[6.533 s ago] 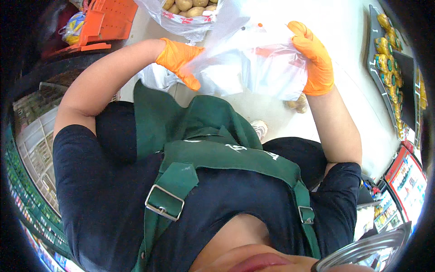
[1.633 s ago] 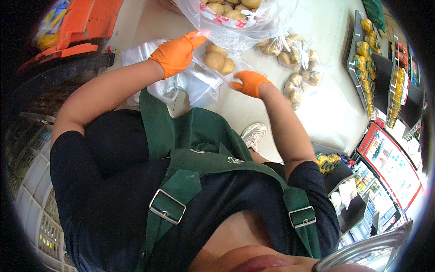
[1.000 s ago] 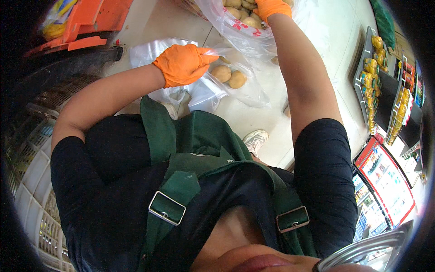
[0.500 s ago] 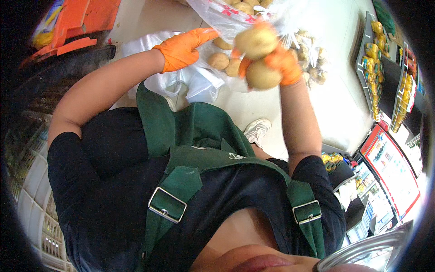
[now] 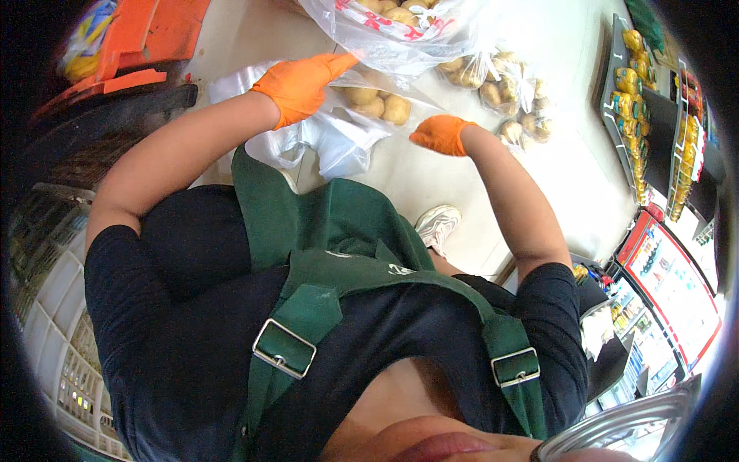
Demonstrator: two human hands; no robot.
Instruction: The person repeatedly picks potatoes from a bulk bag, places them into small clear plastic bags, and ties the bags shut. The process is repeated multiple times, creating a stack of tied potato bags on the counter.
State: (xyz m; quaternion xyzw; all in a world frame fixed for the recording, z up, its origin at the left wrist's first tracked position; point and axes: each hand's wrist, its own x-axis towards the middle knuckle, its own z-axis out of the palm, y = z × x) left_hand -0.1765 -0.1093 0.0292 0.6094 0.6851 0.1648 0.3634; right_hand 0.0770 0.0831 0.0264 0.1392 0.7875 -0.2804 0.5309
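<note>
Both my hands wear orange gloves. My left hand is closed, its fingertips pinching the edge of a clear plastic bag that holds several potatoes. Over on the right, my right hand is curled shut at the opposite edge of this bag, and the film stretches between the two hands. Just beyond is a larger clear bag with red print, also containing potatoes. Beside my left hand, a stack of empty plastic bags hangs near my green apron.
Tied bags of potatoes lie on the pale tiled floor at the right. Shelves with yellow packages line the far right. An orange plastic object and a dark crate stand on the left.
The two potatoes that my right hand held are out of it and now seem to be among those in the bag. That hand has lowered and closed at the bag's edge.
</note>
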